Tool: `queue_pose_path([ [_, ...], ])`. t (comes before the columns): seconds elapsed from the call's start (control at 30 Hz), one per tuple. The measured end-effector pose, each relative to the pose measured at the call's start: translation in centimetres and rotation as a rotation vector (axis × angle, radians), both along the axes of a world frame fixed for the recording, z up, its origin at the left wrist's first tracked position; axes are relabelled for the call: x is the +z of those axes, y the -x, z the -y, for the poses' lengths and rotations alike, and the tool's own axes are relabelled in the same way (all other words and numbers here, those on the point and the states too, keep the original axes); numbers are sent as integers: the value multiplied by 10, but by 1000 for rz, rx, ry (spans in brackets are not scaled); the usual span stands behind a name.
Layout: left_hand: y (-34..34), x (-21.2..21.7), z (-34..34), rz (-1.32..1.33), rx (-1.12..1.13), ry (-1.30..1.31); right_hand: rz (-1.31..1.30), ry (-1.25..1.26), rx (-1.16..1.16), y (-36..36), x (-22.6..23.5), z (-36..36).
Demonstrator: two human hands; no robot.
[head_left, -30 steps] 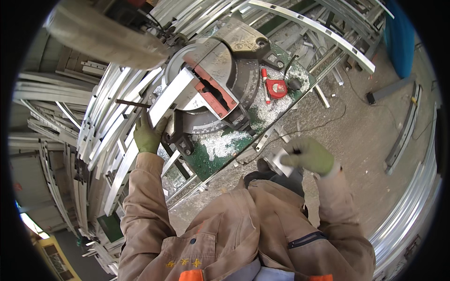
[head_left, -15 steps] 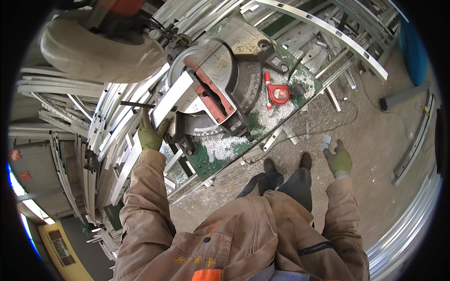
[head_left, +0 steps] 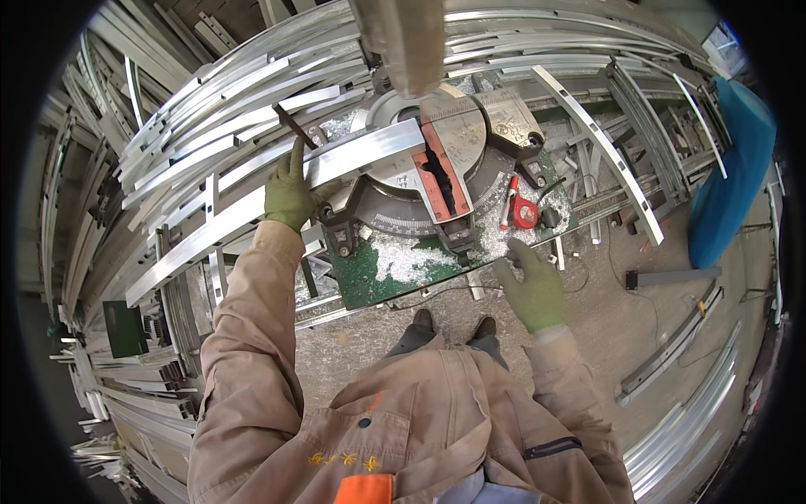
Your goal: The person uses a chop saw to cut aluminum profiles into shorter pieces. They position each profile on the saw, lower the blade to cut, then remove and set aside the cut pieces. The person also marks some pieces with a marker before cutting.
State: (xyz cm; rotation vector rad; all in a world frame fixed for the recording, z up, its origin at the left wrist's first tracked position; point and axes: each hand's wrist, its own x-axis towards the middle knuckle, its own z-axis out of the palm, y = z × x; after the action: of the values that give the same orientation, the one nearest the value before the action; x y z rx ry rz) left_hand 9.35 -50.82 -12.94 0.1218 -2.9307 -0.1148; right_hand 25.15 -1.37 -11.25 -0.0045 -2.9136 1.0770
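Note:
My left hand [head_left: 290,195], in a green glove, is closed round a long silver metal profile [head_left: 214,227]. The profile's right end lies on the round bed of a mitre saw [head_left: 437,195], beside the red slotted insert [head_left: 437,178]. A thin dark rod [head_left: 294,126] sticks up by the left fingers; whether the hand grips it I cannot tell. My right hand [head_left: 535,290], gloved in green too, is empty with fingers apart, in front of the saw bench's edge. Beyond it are a red tape measure [head_left: 525,213] and a red marker [head_left: 509,202].
The raised saw head [head_left: 403,42] hangs over the bed. Pale metal chips [head_left: 411,259] cover part of the green bench top [head_left: 361,281]. Many profiles [head_left: 210,113] are stacked at the left and back. A blue rolled object [head_left: 726,176] stands at the right.
My view has turned toward the saw. The profile's end now lies nearer the red insert. My right hand has come from the far right to the bench edge.

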Motion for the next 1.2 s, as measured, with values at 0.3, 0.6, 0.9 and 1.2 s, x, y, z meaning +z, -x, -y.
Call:
queue_pose_path([
  [0.3,-43,-2,-5,14,-88,-22,-451,-211,389,89,51,130],
  [0.6,-57,1,-22,57,-118,14,-225,-489,666,166,17,210],
  [0.9,-140,10,24,-460,-86,-253,-202,-324,688,164,12,170],
  [1.2,-199,-41,47,-365,621,-1760,-213,-304,671,126,25,148],
])
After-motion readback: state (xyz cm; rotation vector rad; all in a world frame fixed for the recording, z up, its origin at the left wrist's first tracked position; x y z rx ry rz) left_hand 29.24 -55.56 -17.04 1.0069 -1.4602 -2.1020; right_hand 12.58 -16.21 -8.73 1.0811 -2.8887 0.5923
